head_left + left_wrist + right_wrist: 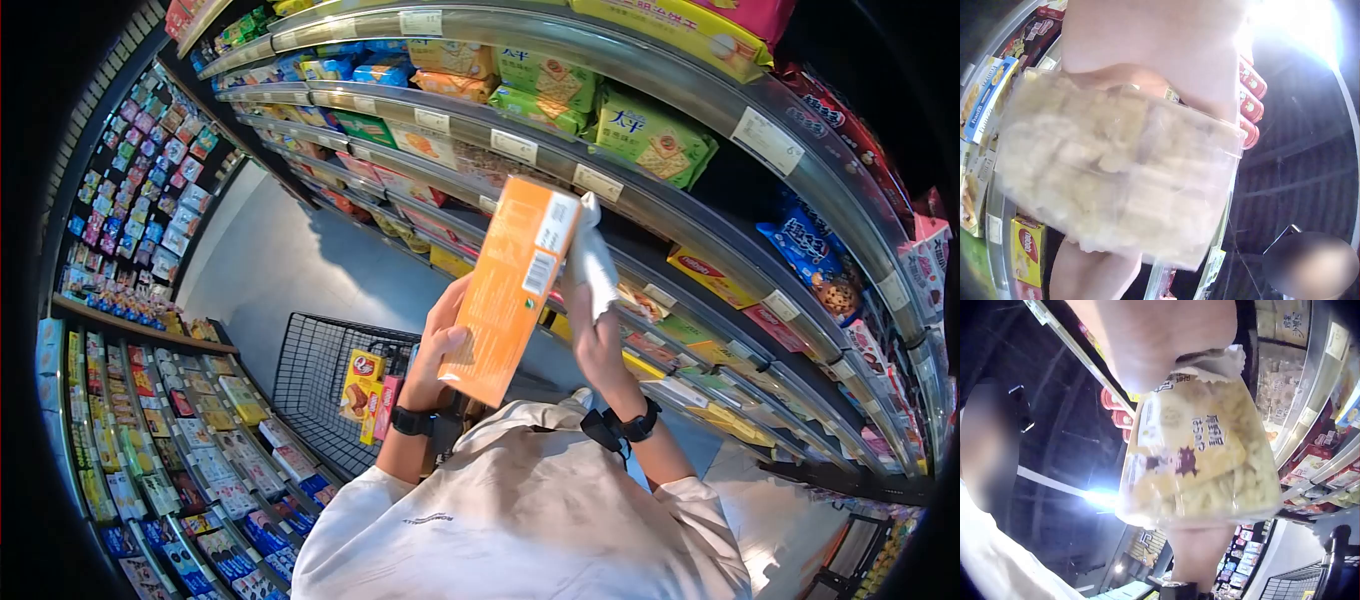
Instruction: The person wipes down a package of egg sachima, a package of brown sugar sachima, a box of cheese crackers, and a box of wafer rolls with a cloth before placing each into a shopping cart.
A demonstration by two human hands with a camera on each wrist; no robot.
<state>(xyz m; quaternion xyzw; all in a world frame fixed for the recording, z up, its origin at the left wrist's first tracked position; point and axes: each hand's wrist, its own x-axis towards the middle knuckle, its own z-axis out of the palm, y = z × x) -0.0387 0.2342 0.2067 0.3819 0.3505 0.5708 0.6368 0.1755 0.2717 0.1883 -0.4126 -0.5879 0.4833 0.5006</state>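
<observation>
An orange package [510,290] with a barcode is held tilted in front of the chest. My left hand [440,340] grips its lower left side, thumb on the orange face. At its right, my right hand [598,350] pinches the whitish end flap [592,260]. In the right wrist view the clear package [1210,450] shows pale snack pieces and a printed label, with the right hand [1160,337] at its crimped end and the left hand [1197,550] beneath. The left wrist view shows blurred beige contents through the package [1116,162]; some fingers are hidden.
Shelves of packed snacks [655,140] rise ahead and to the right. A black wire cart [310,365] holding a yellow box [360,385] and a pink box [384,408] stands at the left, beside a low display of boxes [190,440]. Grey floor [310,260] shows beyond.
</observation>
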